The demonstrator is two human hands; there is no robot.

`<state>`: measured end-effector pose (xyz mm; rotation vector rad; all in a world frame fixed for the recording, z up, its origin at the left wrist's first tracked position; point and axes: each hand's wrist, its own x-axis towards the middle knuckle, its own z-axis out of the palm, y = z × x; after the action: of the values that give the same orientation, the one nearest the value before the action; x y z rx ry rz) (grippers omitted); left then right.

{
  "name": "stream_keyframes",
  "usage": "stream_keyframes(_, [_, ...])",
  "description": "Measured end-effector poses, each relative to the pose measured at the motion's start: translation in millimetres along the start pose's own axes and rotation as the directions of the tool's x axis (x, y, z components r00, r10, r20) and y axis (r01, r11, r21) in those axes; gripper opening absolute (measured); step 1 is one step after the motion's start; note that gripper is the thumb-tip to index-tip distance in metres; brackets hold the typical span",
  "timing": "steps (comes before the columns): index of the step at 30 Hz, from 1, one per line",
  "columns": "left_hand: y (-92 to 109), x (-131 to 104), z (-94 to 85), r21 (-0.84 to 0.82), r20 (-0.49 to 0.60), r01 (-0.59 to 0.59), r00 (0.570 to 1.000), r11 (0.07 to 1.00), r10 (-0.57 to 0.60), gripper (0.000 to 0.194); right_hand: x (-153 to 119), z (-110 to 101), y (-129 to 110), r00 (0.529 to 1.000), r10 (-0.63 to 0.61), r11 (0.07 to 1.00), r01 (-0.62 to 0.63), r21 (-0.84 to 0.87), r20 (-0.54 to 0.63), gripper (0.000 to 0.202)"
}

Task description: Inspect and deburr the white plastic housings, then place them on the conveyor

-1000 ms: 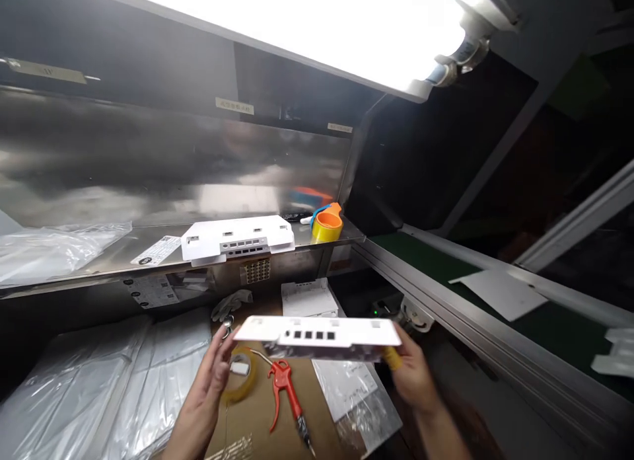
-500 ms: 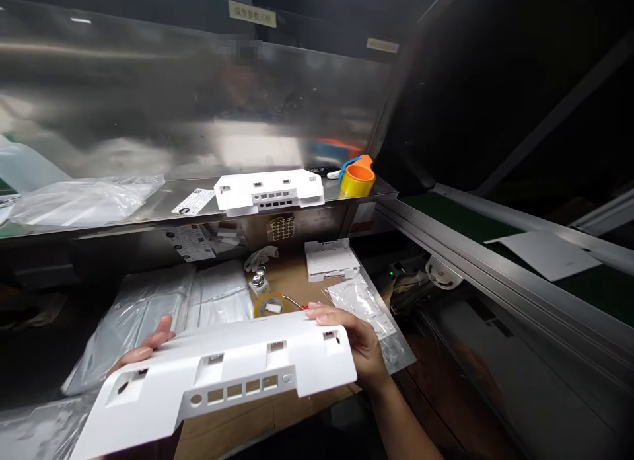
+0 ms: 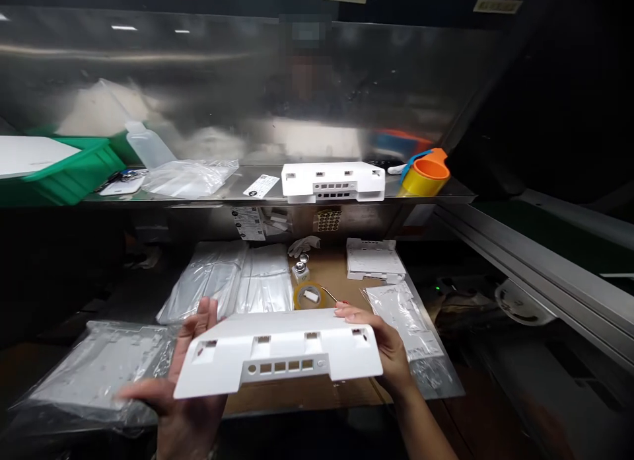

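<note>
A white plastic housing (image 3: 277,354), with a row of square port cutouts along its near side, hangs tilted above the bench. My right hand (image 3: 384,351) grips its right end, fingers over the top edge. At the left end my left hand (image 3: 191,381) is spread, its thumb stuck out to the side and fingers raised behind the housing; part of the palm is hidden, and I cannot tell how firmly it touches. Beyond lie a roll of clear tape (image 3: 310,296), a small pump-top bottle (image 3: 300,269) and stacked clear plastic bags (image 3: 265,278).
Similar white housings (image 3: 333,182) sit on the metal shelf (image 3: 198,199), beside a yellow-and-orange tape roll (image 3: 426,172). A green bin (image 3: 74,172) stands at left. Bagged white parts (image 3: 109,364) lie at lower left, more bagged parts (image 3: 403,318) at right. A conveyor rail (image 3: 535,281) borders the right side.
The view has swung left, so the green bin shows. The housing is now more level and farther from me. My left thumb has come away from it and points outward.
</note>
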<state>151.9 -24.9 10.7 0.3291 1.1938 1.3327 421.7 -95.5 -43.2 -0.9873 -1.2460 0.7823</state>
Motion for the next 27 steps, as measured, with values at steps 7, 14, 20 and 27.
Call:
stream_keyframes(7, [-1.9, 7.5, -54.3, -0.053, -0.238, 0.455, 0.859, 0.889, -0.453, 0.063, -7.2, 21.1, 61.9, 0.93, 0.079, 0.969, 0.012, -0.245, 0.359, 0.028])
stream_keyframes(14, [14.3, 5.7, -78.3, -0.22, -0.322, 0.299, 0.876, 0.928, -0.359, 0.082, 71.1, 35.6, 181.1, 0.849, 0.513, 0.582, -0.237, -0.778, 0.125, 0.03])
stream_keyframes(20, [19.6, 1.7, -88.8, -0.293, -0.392, 0.183, 0.873, 0.939, -0.292, 0.079, 83.5, 46.7, 226.4, 0.838, 0.543, 0.558, -0.31, -0.77, 0.056, 0.032])
stream_keyframes(27, [25.2, 1.5, -97.4, -0.318, -0.452, 0.101, 0.858, 0.943, -0.244, 0.074, 72.5, 24.8, 210.4, 0.876, 0.468, 0.84, -0.397, -0.371, 0.122, 0.043])
